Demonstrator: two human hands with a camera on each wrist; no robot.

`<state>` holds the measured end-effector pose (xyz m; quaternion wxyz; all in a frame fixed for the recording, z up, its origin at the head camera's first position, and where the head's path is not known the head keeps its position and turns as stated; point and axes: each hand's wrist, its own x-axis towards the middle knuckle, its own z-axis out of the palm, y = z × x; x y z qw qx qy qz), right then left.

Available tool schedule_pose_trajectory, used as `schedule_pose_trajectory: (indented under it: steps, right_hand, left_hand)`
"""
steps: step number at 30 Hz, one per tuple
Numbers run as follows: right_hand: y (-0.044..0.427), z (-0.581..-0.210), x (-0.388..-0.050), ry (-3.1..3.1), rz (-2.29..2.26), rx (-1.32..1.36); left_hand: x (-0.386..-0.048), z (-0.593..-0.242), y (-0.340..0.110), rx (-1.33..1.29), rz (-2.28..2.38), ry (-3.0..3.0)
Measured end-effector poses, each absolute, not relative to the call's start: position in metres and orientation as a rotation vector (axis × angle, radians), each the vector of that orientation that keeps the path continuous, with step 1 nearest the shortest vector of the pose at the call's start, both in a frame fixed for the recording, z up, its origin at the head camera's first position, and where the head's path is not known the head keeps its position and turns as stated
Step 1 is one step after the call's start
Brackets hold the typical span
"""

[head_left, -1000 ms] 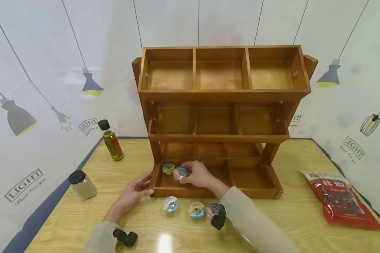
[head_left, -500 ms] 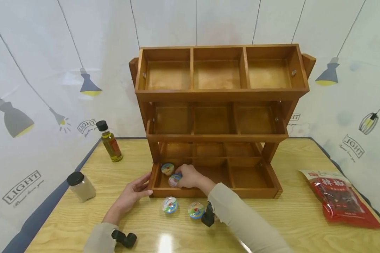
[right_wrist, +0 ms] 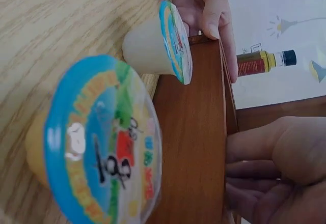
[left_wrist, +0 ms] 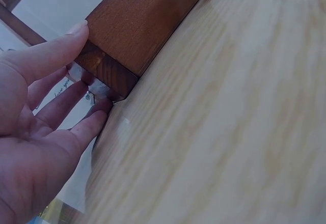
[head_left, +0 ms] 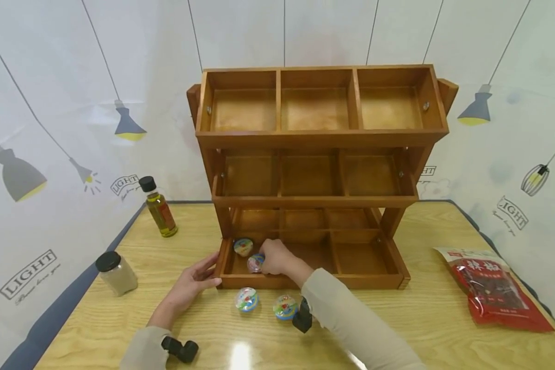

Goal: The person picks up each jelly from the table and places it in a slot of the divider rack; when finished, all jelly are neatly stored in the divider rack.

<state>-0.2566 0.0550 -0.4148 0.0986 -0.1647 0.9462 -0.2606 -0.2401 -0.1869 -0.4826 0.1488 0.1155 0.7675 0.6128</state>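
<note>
In the head view, my right hand [head_left: 279, 257] reaches into the lower left compartment of the wooden rack [head_left: 312, 281], its fingers on the right side of a jelly cup [head_left: 255, 263] with a colourful lid. Behind that cup sits another jelly cup [head_left: 243, 247]. The front wall hides my right fingertips in the right wrist view. My left hand [left_wrist: 41, 112] touches the rack's front left corner [left_wrist: 114, 74], thumb on the front and extended fingers along the side. Two cups stand before the rack, a left one [right_wrist: 175, 43] and a nearer one [right_wrist: 112, 147].
An oil bottle [head_left: 161, 209] and a black-lidded jar [head_left: 118, 275] stand left of the rack. A red packet [head_left: 497, 293] lies at the right. My right wrist's black device [head_left: 302, 316] blocks part of the table beside the nearer cup. The rack's two upper tiers overhang the bottom one.
My right hand has lowered its jelly cup toward the compartment's front and drawn back slightly left; in the last half second cup and hand barely moved. My left hand has stayed at the corner.
</note>
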Motion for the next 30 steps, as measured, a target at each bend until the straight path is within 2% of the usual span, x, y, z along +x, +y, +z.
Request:
schedule_pose_trajectory:
  steps: [10, 17, 25, 30]
  right_hand:
    - [0.070, -0.402, -0.228, 2.918, -0.827, -0.629]
    - [0.108, -0.400, -0.213, 2.803, -1.089, -0.863]
    - [0.178, -0.408, -0.192, 2.685, -1.392, -0.794]
    - [0.211, -0.428, -0.175, 2.632, -1.500, -0.750]
  left_hand:
    - [-0.241, -0.483, -0.188, 0.374, 1.765, 2.208]
    - [-0.240, -0.486, -0.189, 0.373, 1.765, 2.209]
    - [-0.240, -0.486, -0.189, 0.340, 1.780, 2.196]
    - [-0.241, -0.486, -0.188, 0.351, 1.790, 2.185]
